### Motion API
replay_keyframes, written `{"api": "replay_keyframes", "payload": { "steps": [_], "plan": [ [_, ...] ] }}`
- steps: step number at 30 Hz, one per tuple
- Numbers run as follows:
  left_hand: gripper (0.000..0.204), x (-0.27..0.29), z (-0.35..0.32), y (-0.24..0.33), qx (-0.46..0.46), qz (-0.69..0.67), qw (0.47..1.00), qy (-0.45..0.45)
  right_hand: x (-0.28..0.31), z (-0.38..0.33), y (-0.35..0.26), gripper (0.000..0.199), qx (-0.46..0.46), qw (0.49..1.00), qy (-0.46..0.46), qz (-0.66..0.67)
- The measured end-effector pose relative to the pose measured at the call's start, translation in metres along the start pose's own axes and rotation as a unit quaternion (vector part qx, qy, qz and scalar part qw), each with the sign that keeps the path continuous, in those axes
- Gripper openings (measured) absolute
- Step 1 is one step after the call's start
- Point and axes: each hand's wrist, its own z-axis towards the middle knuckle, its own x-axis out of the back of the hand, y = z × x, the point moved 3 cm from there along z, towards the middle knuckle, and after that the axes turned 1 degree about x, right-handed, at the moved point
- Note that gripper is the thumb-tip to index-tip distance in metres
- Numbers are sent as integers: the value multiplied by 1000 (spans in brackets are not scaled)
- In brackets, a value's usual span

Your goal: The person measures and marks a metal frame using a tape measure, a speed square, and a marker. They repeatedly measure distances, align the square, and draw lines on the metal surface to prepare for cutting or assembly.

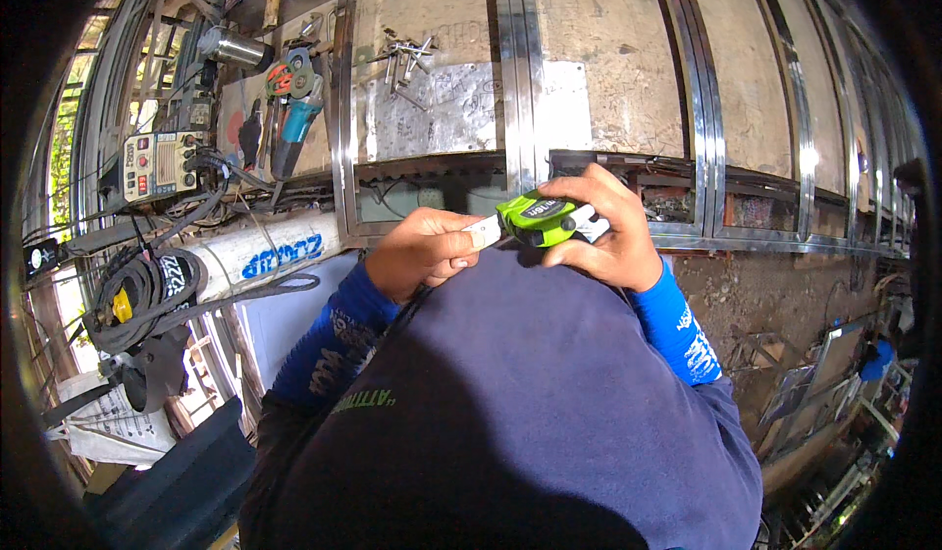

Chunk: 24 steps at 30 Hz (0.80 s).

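In front of my chest I hold a green and black tape measure. My right hand is wrapped round its case, thumb below and fingers above. From the case's left side a short length of white tape blade sticks out. My left hand pinches that blade between thumb and fingers. Both hands are just short of the near rail of a shiny metal frame, which lies over a wooden work surface.
Several short metal pieces lie on a metal sheet at the back. Leftward are a teal angle grinder, a welding machine, coiled cables and a white cylinder. Bare ground shows at the right.
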Motion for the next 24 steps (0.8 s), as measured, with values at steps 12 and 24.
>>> {"api": "replay_keyframes", "payload": {
  "steps": [12,24],
  "plan": [
    [30,7,3,5,-5,-45,999,-3,20,-16,38,30,-137,603,304,725],
    [38,1,-1,2,-33,-34,999,11,-3,-3,-22,23,-108,877,216,415]
  ]
}}
